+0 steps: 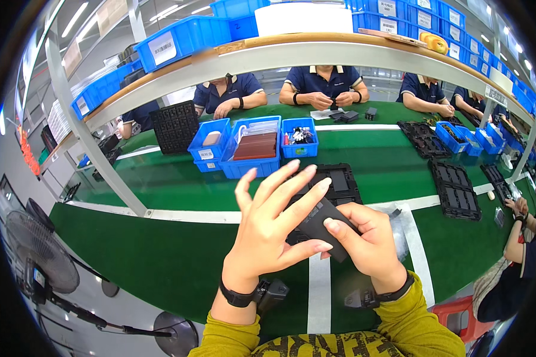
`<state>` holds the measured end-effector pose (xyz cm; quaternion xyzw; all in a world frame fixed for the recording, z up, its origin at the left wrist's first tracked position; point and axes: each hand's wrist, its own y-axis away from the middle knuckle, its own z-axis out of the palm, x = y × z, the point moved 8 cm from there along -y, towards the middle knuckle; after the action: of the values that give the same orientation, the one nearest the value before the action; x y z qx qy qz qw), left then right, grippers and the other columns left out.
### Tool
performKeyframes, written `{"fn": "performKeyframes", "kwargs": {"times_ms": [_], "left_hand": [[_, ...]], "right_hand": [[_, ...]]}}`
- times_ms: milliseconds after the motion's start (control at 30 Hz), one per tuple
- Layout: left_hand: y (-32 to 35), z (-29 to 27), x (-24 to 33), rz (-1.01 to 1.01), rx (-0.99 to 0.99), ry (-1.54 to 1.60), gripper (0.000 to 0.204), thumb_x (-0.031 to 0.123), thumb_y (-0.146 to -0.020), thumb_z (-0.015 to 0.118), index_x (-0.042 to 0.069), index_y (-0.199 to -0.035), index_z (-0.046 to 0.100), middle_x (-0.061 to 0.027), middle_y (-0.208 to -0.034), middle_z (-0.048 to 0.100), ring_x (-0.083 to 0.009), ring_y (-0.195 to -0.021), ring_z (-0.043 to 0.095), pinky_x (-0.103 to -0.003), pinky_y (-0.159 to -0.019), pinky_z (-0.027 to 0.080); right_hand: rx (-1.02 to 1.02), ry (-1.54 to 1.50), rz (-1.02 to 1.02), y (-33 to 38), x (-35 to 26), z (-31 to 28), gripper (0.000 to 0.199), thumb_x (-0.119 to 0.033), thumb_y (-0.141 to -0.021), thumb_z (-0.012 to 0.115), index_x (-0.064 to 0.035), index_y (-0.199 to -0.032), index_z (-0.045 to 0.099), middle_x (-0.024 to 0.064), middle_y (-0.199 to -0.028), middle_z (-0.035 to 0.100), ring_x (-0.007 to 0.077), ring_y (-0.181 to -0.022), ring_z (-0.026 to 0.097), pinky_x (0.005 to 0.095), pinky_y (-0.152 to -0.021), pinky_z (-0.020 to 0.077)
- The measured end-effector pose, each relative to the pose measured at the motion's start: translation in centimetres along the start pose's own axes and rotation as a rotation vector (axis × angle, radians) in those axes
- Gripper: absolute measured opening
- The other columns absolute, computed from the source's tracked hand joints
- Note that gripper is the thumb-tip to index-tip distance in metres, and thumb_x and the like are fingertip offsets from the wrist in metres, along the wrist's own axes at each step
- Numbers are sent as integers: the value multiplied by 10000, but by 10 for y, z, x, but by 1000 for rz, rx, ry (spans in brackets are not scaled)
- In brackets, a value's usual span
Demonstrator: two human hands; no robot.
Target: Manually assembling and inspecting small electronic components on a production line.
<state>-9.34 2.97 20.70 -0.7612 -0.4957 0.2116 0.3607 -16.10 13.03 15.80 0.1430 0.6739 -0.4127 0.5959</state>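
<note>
Item: flat black panel, held above the green worktop; right hand grips its lower end, thumb on top; left hand lies over it, fingers spread and unclenched, palm touching the near face. Handling judgement: support both ends, keep it level, press lightly. Black moulded tray just behind; blue bins further back.

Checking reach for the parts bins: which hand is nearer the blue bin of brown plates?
Left. The left hand is just below the blue bin; the right hand sits lower, further right.
</note>
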Motion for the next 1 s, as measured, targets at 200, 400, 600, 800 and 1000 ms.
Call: {"fn": "performKeyframes", "kwargs": {"times_ms": [200, 400, 600, 800, 1000], "left_hand": [[4, -5, 13, -5, 87, -231, 693, 763, -736, 367, 252, -1097, 663, -232, -1356, 385, -358, -1276, 317, -508, -1045, 101], [18, 6, -14, -299, 299, 993, 506, 170, -843, 592, -38, -1277, 436, -134, -1048, 616, -203, -1007, 551, -311, -915, 364], [21, 24, -11, -485, 131, 819, 404, 120, -773, 686, 29, -1146, 564, -4, -606, 578, -107, -633, 483, -270, -737, 385], [18, 23, 12, -383, 103, 700, 465, 29, -717, 725, 7, -1147, 550, 1, -676, 572, -46, -626, 508, -198, -678, 397], [34, 45, 14, -202, -165, 1315, 906, 164, -667, 775, 38, -1397, 253, -158, -1248, 492, -247, -1218, 432, -378, -1032, 290]], "right_hand": [[62, 124, -142, 0, -12, -1, 110, -82, -883, 564, 9, -936, 596, 49, -735, 638, 92, -616, 618, 220, -528, 477], [105, 2, -77, 18, -6, -6, 118, -76, -889, 547, 17, -945, 593, 74, -773, 647, 102, -626, 617, 219, -542, 485], [151, 290, -202, 40, -6, -4, 103, -63, -863, 580, 19, -922, 593, 66, -684, 644, 100, -618, 617, 232, -551, 480], [252, 452, -369, 61, -9, -6, 98, -48, -870, 557, 36, -920, 568, 78, -700, 644, 119, -594, 619, 246, -536, 485], [149, -335, -61, 64, 27, -14, 221, -176, -948, 437, 30, -952, 518, 108, -721, 591, 163, -519, 555, 255, -498, 461]]}}
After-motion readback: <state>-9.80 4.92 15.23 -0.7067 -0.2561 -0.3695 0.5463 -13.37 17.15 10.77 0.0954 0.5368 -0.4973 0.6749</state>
